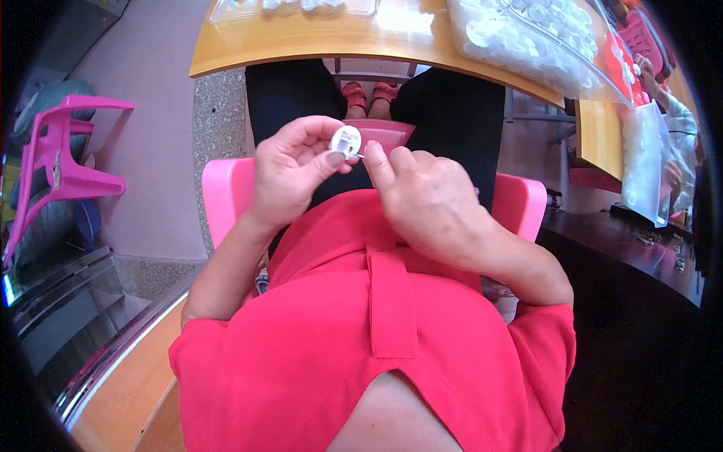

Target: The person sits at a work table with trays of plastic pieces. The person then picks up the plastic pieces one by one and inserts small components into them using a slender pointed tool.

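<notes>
My left hand (292,169) pinches a small round white plastic part (346,140) between thumb and fingers, held up over my lap. My right hand (425,200) is closed beside it, its fingertips pinching a thin short metal pin (359,156) that touches the part's lower edge. Both hands meet in front of my red shirt, above black trousers and the pink chair seat (226,192).
A wooden table (316,41) curves across the top, carrying a clear bag of white round parts (527,34) and a clear tray (294,7). An empty pink plastic chair (60,162) stands at left. Another person's hand (648,71) works at far right.
</notes>
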`<action>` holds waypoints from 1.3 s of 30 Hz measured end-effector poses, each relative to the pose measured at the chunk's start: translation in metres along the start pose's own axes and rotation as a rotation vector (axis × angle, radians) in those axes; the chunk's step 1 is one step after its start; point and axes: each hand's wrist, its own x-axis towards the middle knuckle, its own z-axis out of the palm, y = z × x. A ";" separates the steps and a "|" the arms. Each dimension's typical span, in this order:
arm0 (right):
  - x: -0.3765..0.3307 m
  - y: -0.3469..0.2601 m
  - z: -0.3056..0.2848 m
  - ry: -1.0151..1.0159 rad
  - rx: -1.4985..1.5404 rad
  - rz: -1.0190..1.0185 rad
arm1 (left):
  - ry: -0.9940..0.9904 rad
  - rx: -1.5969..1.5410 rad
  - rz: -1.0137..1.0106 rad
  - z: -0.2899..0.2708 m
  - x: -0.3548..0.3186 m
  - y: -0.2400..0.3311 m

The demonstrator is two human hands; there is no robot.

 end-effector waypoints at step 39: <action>-0.004 0.001 -0.002 0.225 -0.245 -0.202 | -0.150 -0.006 -0.119 0.004 0.001 0.005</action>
